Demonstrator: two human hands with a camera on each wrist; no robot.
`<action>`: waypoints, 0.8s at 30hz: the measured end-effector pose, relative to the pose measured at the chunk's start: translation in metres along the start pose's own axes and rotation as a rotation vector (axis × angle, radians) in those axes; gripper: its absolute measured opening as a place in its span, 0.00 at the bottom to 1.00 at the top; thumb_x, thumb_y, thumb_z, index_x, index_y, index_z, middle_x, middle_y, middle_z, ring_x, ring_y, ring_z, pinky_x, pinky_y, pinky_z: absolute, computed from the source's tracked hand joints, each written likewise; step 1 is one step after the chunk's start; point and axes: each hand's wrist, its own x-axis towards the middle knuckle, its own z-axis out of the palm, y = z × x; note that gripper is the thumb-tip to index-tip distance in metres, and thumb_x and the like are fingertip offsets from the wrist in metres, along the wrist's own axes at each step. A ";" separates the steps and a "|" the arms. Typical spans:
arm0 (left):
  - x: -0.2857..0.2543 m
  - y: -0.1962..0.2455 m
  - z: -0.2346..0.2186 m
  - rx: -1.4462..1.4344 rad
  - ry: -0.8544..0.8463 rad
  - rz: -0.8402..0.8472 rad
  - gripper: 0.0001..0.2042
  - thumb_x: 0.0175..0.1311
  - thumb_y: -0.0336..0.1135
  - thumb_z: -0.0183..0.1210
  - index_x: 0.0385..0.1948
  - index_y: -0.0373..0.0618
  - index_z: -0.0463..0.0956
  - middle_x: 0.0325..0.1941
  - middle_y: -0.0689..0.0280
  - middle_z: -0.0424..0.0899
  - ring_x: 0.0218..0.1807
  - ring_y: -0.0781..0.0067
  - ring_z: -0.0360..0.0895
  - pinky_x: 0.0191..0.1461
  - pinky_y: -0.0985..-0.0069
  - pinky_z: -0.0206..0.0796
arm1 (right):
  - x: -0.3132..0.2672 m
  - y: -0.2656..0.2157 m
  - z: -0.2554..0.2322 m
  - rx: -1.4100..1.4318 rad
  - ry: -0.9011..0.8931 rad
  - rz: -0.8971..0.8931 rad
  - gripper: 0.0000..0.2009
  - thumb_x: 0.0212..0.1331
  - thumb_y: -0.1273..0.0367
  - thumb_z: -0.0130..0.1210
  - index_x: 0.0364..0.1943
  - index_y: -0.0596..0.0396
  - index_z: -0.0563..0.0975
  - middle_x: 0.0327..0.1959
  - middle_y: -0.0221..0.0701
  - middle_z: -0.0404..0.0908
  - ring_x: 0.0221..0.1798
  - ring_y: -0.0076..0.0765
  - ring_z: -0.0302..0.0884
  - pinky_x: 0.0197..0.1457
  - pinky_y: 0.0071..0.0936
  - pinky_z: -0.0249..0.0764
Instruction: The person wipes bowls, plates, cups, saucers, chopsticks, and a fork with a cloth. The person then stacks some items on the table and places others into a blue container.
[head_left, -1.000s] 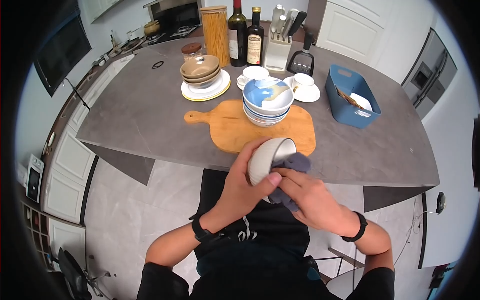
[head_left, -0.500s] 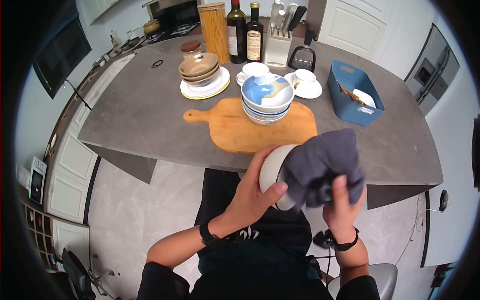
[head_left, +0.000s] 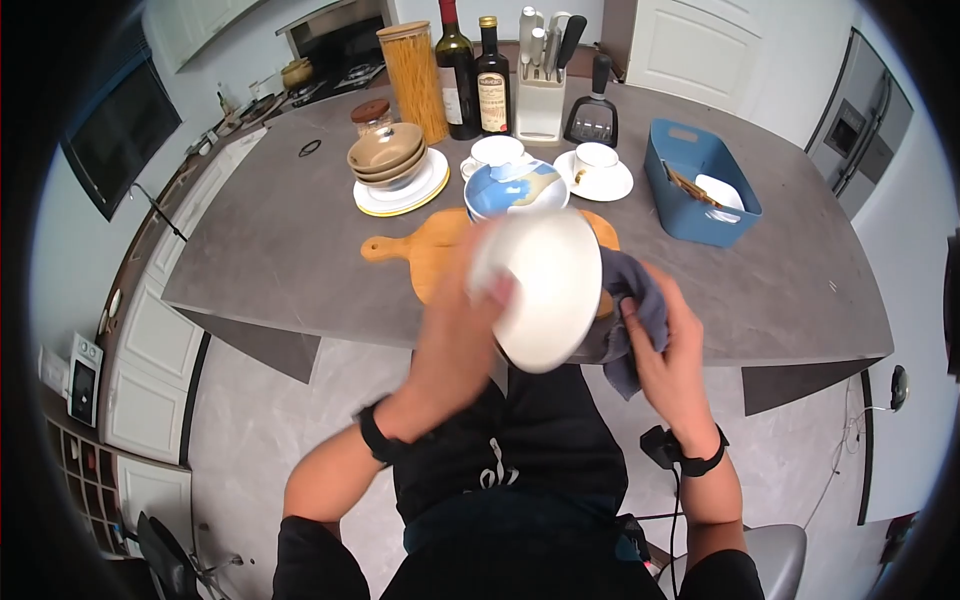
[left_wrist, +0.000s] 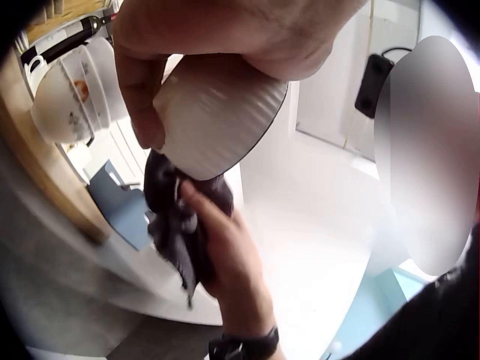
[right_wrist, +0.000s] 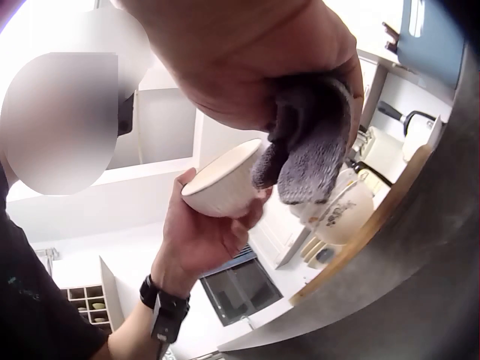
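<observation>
In the head view a white bowl (head_left: 552, 290) with a dark rim is held tilted over the table's front edge, its smooth inside showing. My left hand (head_left: 448, 335), blurred, grips it from the left side. The left wrist view shows the bowl's ribbed outside (left_wrist: 221, 120) under the fingers. To the right of the bowl, my right hand (head_left: 675, 355) holds a bunched grey-purple cloth (head_left: 640, 285). In the right wrist view the cloth (right_wrist: 311, 161) hangs from the fingers close to the bowl's rim. Behind the bowl, partly hidden by it, stands a stack of patterned bowls (head_left: 500, 190).
A wooden cutting board (head_left: 432, 255) lies under the stack. Brown bowls (head_left: 385, 150) on plates stand at left, white cups (head_left: 596, 157) behind. A blue basket (head_left: 695, 215) sits at right. Pasta jar (head_left: 412, 85), bottles (head_left: 492, 95) and knife block (head_left: 541, 105) line the back.
The left hand has raised the bowl and turned its inside into view. The right hand first drew the cloth out of the bowl to the right; the cloth is now bunched smaller beside it.
</observation>
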 end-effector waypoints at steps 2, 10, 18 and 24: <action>0.034 0.029 -0.009 -0.182 0.074 -0.144 0.28 0.77 0.58 0.40 0.58 0.39 0.71 0.42 0.61 0.82 0.35 0.76 0.81 0.34 0.79 0.72 | -0.001 0.001 -0.003 0.134 0.010 0.134 0.18 0.70 0.74 0.55 0.63 0.59 0.73 0.54 0.39 0.82 0.55 0.34 0.82 0.62 0.31 0.73; 0.121 0.025 -0.038 0.108 -0.093 -0.347 0.16 0.72 0.45 0.48 0.41 0.40 0.75 0.25 0.70 0.74 0.20 0.83 0.68 0.24 0.81 0.69 | -0.013 0.050 0.004 0.255 0.164 0.244 0.17 0.74 0.65 0.54 0.60 0.62 0.74 0.52 0.33 0.82 0.55 0.28 0.76 0.63 0.27 0.69; 0.139 0.001 -0.055 0.181 -0.221 -0.342 0.22 0.70 0.29 0.43 0.64 0.34 0.71 0.29 0.68 0.78 0.19 0.86 0.71 0.23 0.81 0.76 | -0.018 0.065 0.002 0.469 0.118 0.372 0.17 0.74 0.65 0.54 0.59 0.63 0.75 0.52 0.32 0.82 0.54 0.27 0.76 0.63 0.26 0.69; 0.138 0.001 -0.056 0.209 -0.230 -0.361 0.19 0.72 0.32 0.44 0.61 0.37 0.73 0.31 0.70 0.77 0.18 0.86 0.66 0.22 0.80 0.72 | -0.019 0.066 0.002 0.535 0.162 0.427 0.18 0.75 0.63 0.53 0.58 0.64 0.76 0.53 0.33 0.82 0.55 0.27 0.77 0.63 0.27 0.70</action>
